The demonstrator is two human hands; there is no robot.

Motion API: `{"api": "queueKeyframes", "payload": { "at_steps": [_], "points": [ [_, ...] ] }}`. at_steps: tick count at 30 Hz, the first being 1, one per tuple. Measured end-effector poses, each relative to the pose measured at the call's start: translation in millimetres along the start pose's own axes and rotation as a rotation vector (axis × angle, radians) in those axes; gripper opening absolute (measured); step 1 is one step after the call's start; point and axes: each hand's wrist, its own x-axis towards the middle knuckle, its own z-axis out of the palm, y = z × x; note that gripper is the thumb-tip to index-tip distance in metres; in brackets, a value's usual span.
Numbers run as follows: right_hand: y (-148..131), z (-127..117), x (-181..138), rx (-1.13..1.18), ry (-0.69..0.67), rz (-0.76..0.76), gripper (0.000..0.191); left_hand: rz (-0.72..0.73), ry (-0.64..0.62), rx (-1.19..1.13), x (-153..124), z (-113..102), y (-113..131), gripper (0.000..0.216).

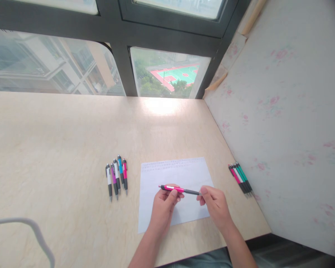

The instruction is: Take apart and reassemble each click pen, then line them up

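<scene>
While the left hand point(164, 208) grips a pink pen point(178, 189) by its barrel above the paper point(170, 175), the right hand point(217, 204) has fingertips closed on its right-pointing tip; 1 slack pinch could drop it.

Pen point(192, 192) tip hidden by right fingers point(204, 191)

A: Where was the camera mounted?
B: On the person's head; it faced forward and down across the desk point(58, 141) toward the window point(147, 80).
A: What range did the view cover?
B: The left hand point(164, 208) and right hand point(217, 206) stood near, in the lower field, with the forearms point(147, 245) cut by the bottom edge. The window lay farther off along the top; the wall point(290, 126) bounded the right side.
</scene>
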Motion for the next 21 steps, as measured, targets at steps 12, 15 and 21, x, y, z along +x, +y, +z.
{"api": "queueKeyframes", "payload": {
  "at_steps": [12, 15, 21],
  "points": [
    [-2.4, 3.6, 1.4, -0.011, -0.037, 0.048, 0.044, -0.037, 0.012, -0.057, -2.0, 0.8, 1.7, 0.024],
    [1.0, 2.9, 2.4, 0.067, -0.079, 0.020, 0.043, -0.037, 0.014, -0.060, -3.3, 2.2, 1.5, 0.024],
    [7.8, 1.4, -0.7, 0.199, 0.003, 0.036, 0.026, -0.006, 0.020, -0.009, -1.6, 1.9, -2.9, 0.025]
  ]
}}
